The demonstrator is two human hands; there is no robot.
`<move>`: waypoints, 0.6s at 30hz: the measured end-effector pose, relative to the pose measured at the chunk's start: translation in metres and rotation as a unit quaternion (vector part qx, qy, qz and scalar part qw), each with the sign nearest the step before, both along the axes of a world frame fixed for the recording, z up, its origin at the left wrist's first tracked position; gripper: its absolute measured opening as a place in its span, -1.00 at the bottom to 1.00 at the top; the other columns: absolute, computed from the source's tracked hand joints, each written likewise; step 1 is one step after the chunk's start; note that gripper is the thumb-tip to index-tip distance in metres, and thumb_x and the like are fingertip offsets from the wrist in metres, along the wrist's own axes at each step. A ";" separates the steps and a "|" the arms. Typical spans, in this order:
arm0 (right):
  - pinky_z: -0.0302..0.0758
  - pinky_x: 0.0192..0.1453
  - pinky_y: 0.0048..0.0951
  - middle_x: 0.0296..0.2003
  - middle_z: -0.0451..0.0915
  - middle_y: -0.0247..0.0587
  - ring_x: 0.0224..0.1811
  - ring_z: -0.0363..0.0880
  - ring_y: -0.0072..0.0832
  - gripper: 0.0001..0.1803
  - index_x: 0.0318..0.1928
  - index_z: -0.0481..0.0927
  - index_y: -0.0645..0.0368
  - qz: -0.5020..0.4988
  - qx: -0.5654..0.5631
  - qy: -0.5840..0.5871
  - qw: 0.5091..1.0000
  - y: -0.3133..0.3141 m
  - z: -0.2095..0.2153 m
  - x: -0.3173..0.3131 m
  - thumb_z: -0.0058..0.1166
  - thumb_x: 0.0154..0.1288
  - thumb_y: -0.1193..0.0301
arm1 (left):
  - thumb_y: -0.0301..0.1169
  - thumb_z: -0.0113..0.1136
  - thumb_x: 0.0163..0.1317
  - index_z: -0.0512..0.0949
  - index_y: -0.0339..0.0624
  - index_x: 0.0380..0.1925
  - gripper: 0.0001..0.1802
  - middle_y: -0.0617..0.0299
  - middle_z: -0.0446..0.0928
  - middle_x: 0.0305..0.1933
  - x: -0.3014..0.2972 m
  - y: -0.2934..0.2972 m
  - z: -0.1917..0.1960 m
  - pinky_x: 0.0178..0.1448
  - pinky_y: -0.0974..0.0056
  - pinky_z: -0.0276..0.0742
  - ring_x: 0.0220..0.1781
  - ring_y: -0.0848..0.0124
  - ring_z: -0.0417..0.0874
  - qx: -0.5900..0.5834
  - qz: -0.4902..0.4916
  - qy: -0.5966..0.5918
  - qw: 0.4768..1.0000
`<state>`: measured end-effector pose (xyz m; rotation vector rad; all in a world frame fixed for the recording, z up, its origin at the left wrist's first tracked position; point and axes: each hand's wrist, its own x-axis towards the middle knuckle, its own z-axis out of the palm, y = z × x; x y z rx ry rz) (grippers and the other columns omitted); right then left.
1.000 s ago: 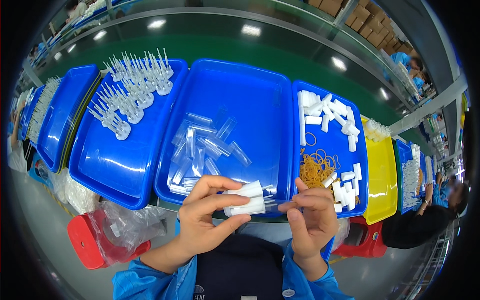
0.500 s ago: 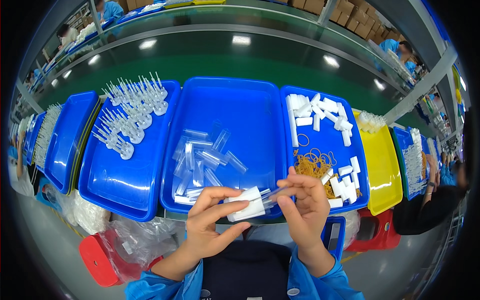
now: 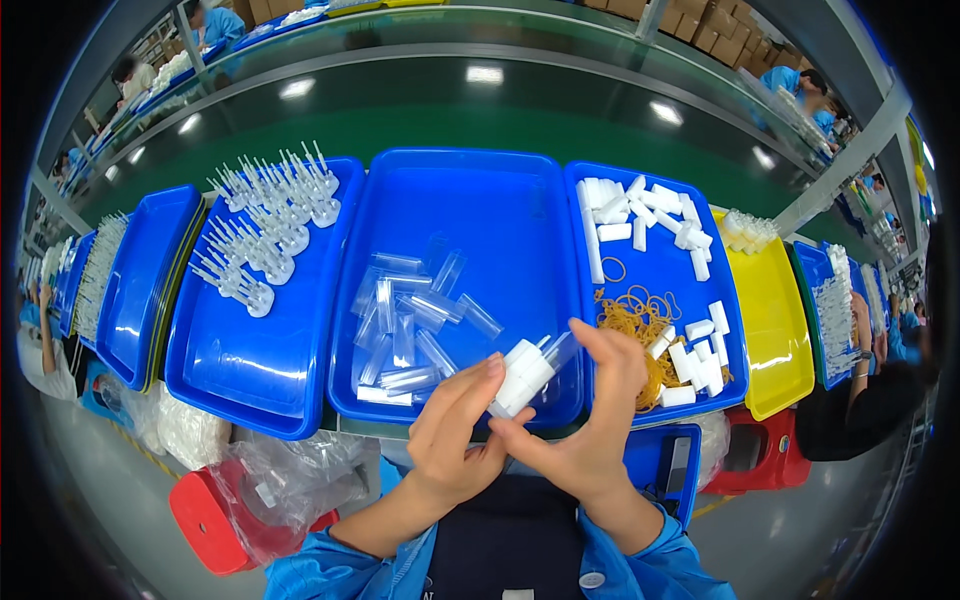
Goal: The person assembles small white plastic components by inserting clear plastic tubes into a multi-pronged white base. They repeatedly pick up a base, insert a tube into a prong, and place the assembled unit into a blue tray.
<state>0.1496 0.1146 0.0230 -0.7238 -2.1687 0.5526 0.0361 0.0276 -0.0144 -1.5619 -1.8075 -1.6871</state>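
Observation:
Over the front edge of the middle blue tray point(image 3: 460, 180), my left hand point(image 3: 450, 440) is closed on a bundle of white blocks point(image 3: 525, 375). A clear plastic sleeve point(image 3: 562, 350) and thin pale rods stick out from the bundle's upper right end. My right hand point(image 3: 595, 420) spans the piece lengthwise. Its index fingertip lies at the sleeve's far end, and its thumb presses by the near end. The remaining right fingers are partly hidden. Several clear plastic sleeves point(image 3: 425, 310) lie loose in the middle tray, just beyond my left hand.
The right blue tray point(image 3: 725, 260) holds white blocks point(image 3: 700, 365) and tan rubber bands point(image 3: 635, 318). In the left tray point(image 3: 245, 375) stand several clear-based pieces with upright rods point(image 3: 270, 235). Beyond runs a green belt point(image 3: 400, 110). A yellow tray point(image 3: 770, 330) and red stools point(image 3: 205, 520) flank me.
The bundle has tilted more upright and moved slightly right. My right hand has shifted from pinching the sleeve to spanning the piece, its thumb now at the lower end.

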 end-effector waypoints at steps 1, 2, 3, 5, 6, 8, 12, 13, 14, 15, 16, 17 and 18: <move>0.14 0.22 -0.08 -0.01 0.35 -0.05 0.11 0.26 -0.16 -0.05 0.17 0.40 0.28 0.003 -0.005 0.001 1.000 0.001 0.000 -0.002 0.52 -0.21 0.06 | -0.48 0.57 -0.10 0.53 -0.38 0.05 -0.36 -0.07 0.64 -0.01 0.000 -0.002 0.002 -0.05 0.24 0.64 -0.05 0.15 0.69 -0.006 -0.002 -0.012 1.000; 0.13 0.23 -0.08 -0.04 0.38 -0.07 0.09 0.29 -0.17 -0.06 0.16 0.41 0.27 0.006 -0.011 0.003 1.000 0.001 -0.001 -0.003 0.52 -0.22 0.06 | -0.48 0.57 -0.09 0.54 -0.38 0.04 -0.36 -0.07 0.63 0.00 0.000 -0.004 0.003 -0.05 0.24 0.64 -0.06 0.16 0.69 -0.013 -0.004 -0.025 1.000; 0.12 0.24 -0.08 -0.07 0.41 -0.09 0.06 0.32 -0.18 -0.07 0.15 0.42 0.27 0.008 -0.014 0.004 1.000 0.002 -0.001 -0.004 0.52 -0.23 0.07 | -0.47 0.57 -0.09 0.54 -0.38 0.04 -0.36 -0.06 0.64 -0.02 0.000 -0.003 0.002 -0.05 0.25 0.64 -0.07 0.17 0.69 -0.003 -0.005 -0.015 1.000; 0.12 0.24 -0.07 -0.10 0.44 -0.10 0.01 0.37 -0.18 -0.08 0.15 0.43 0.25 0.002 0.041 0.022 0.999 -0.004 -0.006 -0.008 0.52 -0.23 0.09 | -0.46 0.58 -0.10 0.54 -0.38 0.03 -0.36 -0.04 0.64 -0.05 -0.003 0.000 -0.001 -0.05 0.26 0.64 -0.09 0.19 0.69 0.017 -0.006 0.004 1.000; 0.11 0.25 -0.07 -0.12 0.46 -0.10 -0.01 0.39 -0.18 -0.09 0.15 0.44 0.24 0.001 0.066 0.030 0.997 -0.007 -0.008 -0.009 0.52 -0.24 0.10 | -0.46 0.57 -0.09 0.54 -0.39 0.03 -0.37 -0.04 0.64 -0.06 -0.003 0.000 -0.001 -0.05 0.25 0.64 -0.08 0.18 0.69 0.015 -0.005 0.001 1.000; 0.14 0.24 -0.10 -0.14 0.48 -0.12 -0.04 0.43 -0.19 -0.12 0.14 0.45 0.24 0.013 0.074 0.030 0.997 -0.006 -0.004 -0.013 0.51 -0.21 0.12 | -0.47 0.56 -0.07 0.54 -0.39 0.03 -0.39 -0.05 0.64 -0.08 -0.004 -0.003 0.000 -0.06 0.24 0.64 -0.07 0.18 0.68 0.010 -0.002 -0.005 1.000; 0.23 0.19 -0.17 -0.11 0.51 -0.12 -0.03 0.46 -0.20 -0.24 0.11 0.48 0.25 0.092 -0.068 0.095 0.989 0.006 0.001 -0.013 0.47 -0.12 0.19 | -0.61 0.45 0.01 0.49 -0.43 0.08 -0.42 -0.16 0.45 0.16 -0.033 -0.014 0.005 0.04 0.20 0.66 0.06 0.13 0.62 -0.005 -0.003 -0.007 1.000; 0.31 0.12 -0.23 -0.11 0.52 -0.15 -0.02 0.48 -0.21 -0.44 0.02 0.55 0.23 0.099 -0.055 0.116 0.987 0.011 -0.003 -0.013 0.39 -0.01 0.29 | -0.62 0.46 -0.02 0.52 -0.40 0.06 -0.43 -0.14 0.48 0.12 -0.039 -0.015 0.007 -0.02 0.24 0.70 0.07 0.12 0.62 0.017 0.020 -0.055 0.998; 0.33 0.09 -0.22 -0.12 0.52 -0.16 -0.04 0.48 -0.20 -0.51 -0.01 0.57 0.22 0.127 -0.046 0.065 0.989 0.014 -0.004 -0.010 0.36 0.02 0.32 | -0.62 0.47 -0.04 0.55 -0.37 0.04 -0.44 -0.12 0.50 0.08 -0.045 -0.016 0.009 -0.08 0.27 0.73 0.08 0.11 0.63 0.039 0.044 -0.102 0.993; 0.34 0.07 -0.21 -0.13 0.52 -0.16 -0.05 0.48 -0.19 -0.58 -0.04 0.59 0.20 0.154 -0.036 0.016 0.987 0.017 -0.005 -0.008 0.33 0.05 0.36 | -0.64 0.45 -0.02 0.54 -0.38 0.05 -0.45 -0.12 0.48 0.09 -0.053 -0.018 0.011 -0.07 0.27 0.74 0.09 0.13 0.62 0.039 0.039 -0.113 0.992; 0.36 0.04 -0.21 -0.14 0.52 -0.17 -0.07 0.49 -0.19 -0.64 -0.08 0.61 0.19 0.181 -0.026 -0.033 0.983 0.020 -0.006 -0.007 0.30 0.08 0.39 | -0.65 0.43 -0.01 0.53 -0.39 0.06 -0.45 -0.12 0.47 0.11 -0.058 -0.020 0.012 -0.05 0.28 0.75 0.09 0.15 0.62 0.039 0.034 -0.124 0.991; 0.41 -0.03 -0.23 -0.16 0.52 -0.15 -0.13 0.49 -0.19 -0.76 -0.15 0.63 0.15 0.191 -0.038 -0.046 0.980 0.017 -0.010 -0.010 0.24 0.13 0.44 | -0.70 0.36 0.05 0.49 -0.41 0.10 -0.46 -0.10 0.45 0.12 -0.060 -0.021 0.014 0.01 0.30 0.74 0.16 0.17 0.58 0.042 0.011 -0.155 0.987; 0.42 -0.05 -0.24 -0.16 0.52 -0.14 -0.15 0.49 -0.19 -0.77 -0.16 0.62 0.16 0.201 -0.034 -0.071 0.976 0.016 -0.012 -0.011 0.23 0.14 0.45 | -0.71 0.33 0.07 0.48 -0.42 0.10 -0.47 -0.10 0.45 0.12 -0.059 -0.022 0.017 0.04 0.29 0.72 0.17 0.17 0.56 0.048 -0.019 -0.205 0.977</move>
